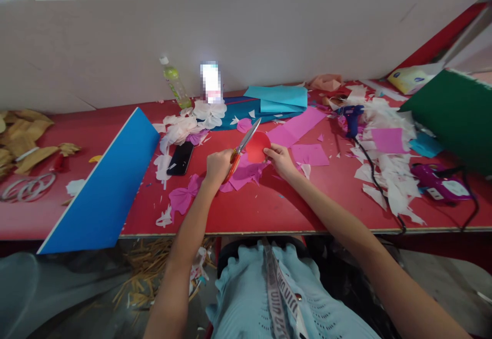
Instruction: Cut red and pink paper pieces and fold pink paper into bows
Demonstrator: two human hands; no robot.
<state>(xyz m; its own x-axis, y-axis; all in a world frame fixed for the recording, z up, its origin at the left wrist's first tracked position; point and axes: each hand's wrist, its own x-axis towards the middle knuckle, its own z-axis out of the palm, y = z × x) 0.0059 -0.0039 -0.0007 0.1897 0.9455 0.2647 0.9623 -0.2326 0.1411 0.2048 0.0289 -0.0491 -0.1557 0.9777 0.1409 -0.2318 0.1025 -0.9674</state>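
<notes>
My left hand (217, 167) is closed round the orange handles of a pair of scissors (243, 143), whose silver blades point up and to the right. The blades meet the left edge of a rounded red paper piece (258, 147). My right hand (280, 158) pinches that red piece at its right side, just above the red table (269, 208). Crumpled magenta paper (246, 172) lies under and between both hands.
A black phone (180, 157) lies left of my hands. A blue board (109, 183) overhangs the front edge. Pink sheets (295, 126), a blue glue gun (351, 116), a purple glue gun (438, 181), white scraps, a bottle (175, 83) and a green board (457, 111) crowd the table.
</notes>
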